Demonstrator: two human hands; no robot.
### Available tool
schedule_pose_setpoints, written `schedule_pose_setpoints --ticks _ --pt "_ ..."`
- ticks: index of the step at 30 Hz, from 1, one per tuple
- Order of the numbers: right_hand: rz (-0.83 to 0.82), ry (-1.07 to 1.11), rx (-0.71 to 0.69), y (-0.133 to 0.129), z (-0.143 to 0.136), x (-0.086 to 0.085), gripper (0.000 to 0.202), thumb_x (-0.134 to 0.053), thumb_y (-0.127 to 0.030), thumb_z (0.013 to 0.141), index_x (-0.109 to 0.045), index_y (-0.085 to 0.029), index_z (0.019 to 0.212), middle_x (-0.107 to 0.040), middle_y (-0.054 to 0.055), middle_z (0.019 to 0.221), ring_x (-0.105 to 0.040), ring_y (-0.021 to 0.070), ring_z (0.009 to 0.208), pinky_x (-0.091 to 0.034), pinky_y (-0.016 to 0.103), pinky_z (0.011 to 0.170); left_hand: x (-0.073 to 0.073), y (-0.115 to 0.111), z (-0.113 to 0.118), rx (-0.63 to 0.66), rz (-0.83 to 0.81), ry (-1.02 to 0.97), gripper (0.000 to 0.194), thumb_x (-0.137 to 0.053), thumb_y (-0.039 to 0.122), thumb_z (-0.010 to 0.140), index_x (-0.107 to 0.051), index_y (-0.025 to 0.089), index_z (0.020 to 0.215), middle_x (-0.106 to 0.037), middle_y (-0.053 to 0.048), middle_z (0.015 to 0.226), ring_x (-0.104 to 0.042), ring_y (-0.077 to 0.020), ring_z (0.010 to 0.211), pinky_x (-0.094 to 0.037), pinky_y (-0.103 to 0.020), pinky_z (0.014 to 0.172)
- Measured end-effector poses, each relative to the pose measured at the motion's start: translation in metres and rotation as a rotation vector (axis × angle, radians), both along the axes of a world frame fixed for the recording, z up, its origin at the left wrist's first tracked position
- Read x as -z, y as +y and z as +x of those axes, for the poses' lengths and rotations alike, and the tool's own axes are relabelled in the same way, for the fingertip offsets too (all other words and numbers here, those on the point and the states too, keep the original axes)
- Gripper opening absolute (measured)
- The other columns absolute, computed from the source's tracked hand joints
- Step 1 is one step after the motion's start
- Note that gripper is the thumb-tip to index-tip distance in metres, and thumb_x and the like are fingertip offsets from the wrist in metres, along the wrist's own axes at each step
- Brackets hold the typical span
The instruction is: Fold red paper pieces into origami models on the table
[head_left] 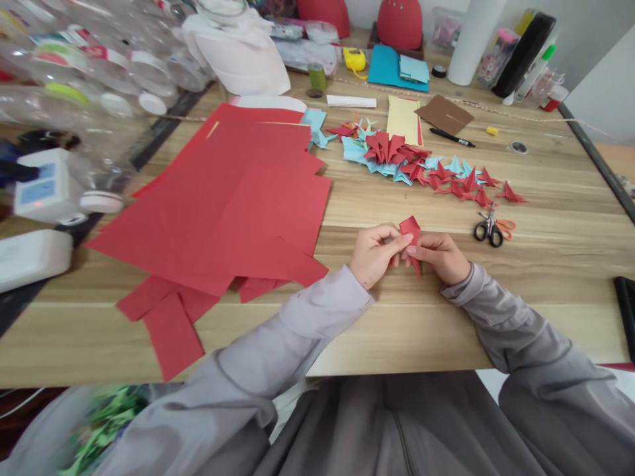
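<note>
A small piece of folded red paper [411, 226], kite-shaped with a narrow lower point, is held above the table between both hands. My left hand [378, 251] pinches it from the left, thumb lying across its front. From the right, my right hand [440, 254] grips its lower part with thumb and fingers; some fingertips are hidden behind the paper. Beyond the hands lies a row of folded red paper cranes [469, 184] mixed with light blue ones [357, 151]. Black-handled scissors [489, 231] rest to the right of my right hand, with an orange-handled pair [506, 228] partly beneath.
Large red paper sheets [213, 205] cover the left of the table [397, 330], with red strips [173, 334] near its front edge. Clear plastic bottles [109, 73] crowd the far left. A pen [451, 137], brown paper [445, 115] and a yellow tape measure [354, 59] lie toward the back.
</note>
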State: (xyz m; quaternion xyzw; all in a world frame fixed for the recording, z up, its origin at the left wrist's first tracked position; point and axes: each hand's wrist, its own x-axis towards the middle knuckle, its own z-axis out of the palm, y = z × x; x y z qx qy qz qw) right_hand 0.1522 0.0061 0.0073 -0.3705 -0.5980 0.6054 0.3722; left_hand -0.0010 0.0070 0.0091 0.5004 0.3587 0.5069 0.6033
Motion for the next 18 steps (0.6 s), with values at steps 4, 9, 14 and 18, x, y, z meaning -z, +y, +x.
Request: schedule_pose_setpoints --ticks 4,9,14,18 --pt "-0.028 -0.019 -0.035 0.0003 0.0005 0.0012 0.028 -0.067 -0.042 0.075 -0.069 -0.016 0.064 -0.063 0.001 0.058 -0.052 0.0099 0.051 -0.043 0.023 0.048 0.0010 0.0019 0.0003 -0.112 0.067 0.029 0.032 -0.073 0.037 0.067 -0.055 0.015 0.052 -0.052 0.003 0.050 -0.044 -0.0048 0.035 -0.031 -0.021 0.035" --pt "-0.055 -0.023 -0.056 0.0004 0.0002 0.0020 0.029 -0.067 -0.042 0.074 -0.067 -0.016 0.063 -0.062 0.000 0.057 -0.050 0.0088 0.047 -0.043 0.022 0.046 0.0039 0.0040 -0.0016 -0.157 0.092 0.039 0.032 -0.075 0.033 0.064 -0.053 0.016 0.050 -0.049 0.005 0.052 -0.042 -0.0035 0.034 -0.028 -0.020 0.034" --pt "-0.065 -0.040 -0.060 0.0002 -0.0002 0.0000 0.031 -0.067 -0.044 0.074 -0.067 -0.015 0.063 -0.061 0.000 0.056 -0.048 0.0084 0.045 -0.040 0.021 0.042 0.0027 0.0045 -0.0023 -0.151 0.029 -0.012 0.034 -0.074 0.031 0.065 -0.049 0.016 0.047 -0.044 0.006 0.049 -0.038 -0.0030 0.034 -0.025 -0.021 0.035" --pt "-0.060 -0.026 -0.057 0.0008 -0.0005 -0.0003 0.030 -0.068 -0.044 0.073 -0.067 -0.015 0.063 -0.062 0.000 0.057 -0.049 0.0086 0.047 -0.041 0.022 0.044 0.0007 0.0038 -0.0016 -0.150 0.019 -0.036 0.034 -0.072 0.030 0.067 -0.049 0.016 0.047 -0.044 0.006 0.051 -0.039 -0.0029 0.034 -0.023 -0.022 0.034"
